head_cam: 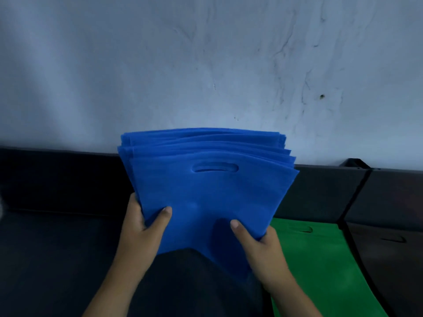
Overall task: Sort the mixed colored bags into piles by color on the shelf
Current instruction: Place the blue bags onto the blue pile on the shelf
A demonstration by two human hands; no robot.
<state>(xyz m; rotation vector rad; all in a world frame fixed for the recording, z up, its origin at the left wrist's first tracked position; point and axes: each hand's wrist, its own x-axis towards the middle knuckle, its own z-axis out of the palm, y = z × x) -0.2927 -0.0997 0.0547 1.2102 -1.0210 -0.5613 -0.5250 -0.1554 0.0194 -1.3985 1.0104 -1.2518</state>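
A thick stack of blue bags (206, 186) with die-cut handle slots stands fanned and raised above the dark shelf (57, 236), its top edges toward the wall. My left hand (142, 227) grips the stack's lower left corner, thumb on the front bag. My right hand (258, 243) grips the lower right corner, thumb on top, fingers hidden behind. A green bag pile (320, 266) lies flat on the shelf to the right. Beside it lies a dark brown bag pile (384, 259).
A pale, scuffed wall (206, 65) rises right behind the shelf. A dark divider (348, 207) runs between the green and brown piles. Dark shelf surface stretches to the left of my hands.
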